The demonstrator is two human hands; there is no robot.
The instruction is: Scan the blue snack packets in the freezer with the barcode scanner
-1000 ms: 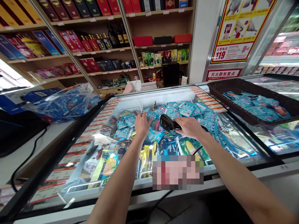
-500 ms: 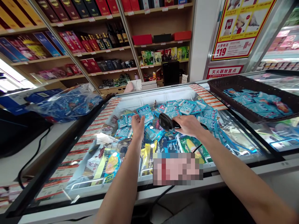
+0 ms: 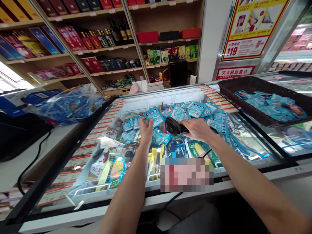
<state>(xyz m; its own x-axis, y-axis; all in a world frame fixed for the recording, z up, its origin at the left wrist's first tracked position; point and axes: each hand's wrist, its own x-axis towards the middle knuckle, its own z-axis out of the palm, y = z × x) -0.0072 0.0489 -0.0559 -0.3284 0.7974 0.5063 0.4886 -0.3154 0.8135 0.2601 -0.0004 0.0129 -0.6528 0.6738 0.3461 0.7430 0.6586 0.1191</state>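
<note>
Far left: clear bag (image 3: pixel 73 105) of blue packets, on the counter just beyond the freezer's (image 3: pixel 73 217) left edge. Price tags (image 3: pixel 73 159) in rows inside that edge. Left hand (image 3: pixel 147 126) left of the freezer's middle, fingers curled, thumb and fingertips close together at the near left corner of a blue packet (image 3: pixel 156 114); cannot tell whether they pinch it or only touch. That packet lies print up toward the far edge, more like it to either side. Yellow packs (image 3: pixel 153 159) below, nearer the front edge. Scanner (image 3: pixel 172 126) just right of the packet, head turned leftward, its handle wrapped by the right hand (image 3: pixel 196 128). Loose packets (image 3: pixel 196 110) heap beyond that hand, toward the far right corner. Basket (image 3: pixel 229 87) past there, dark, partly filled with blue packets.
</note>
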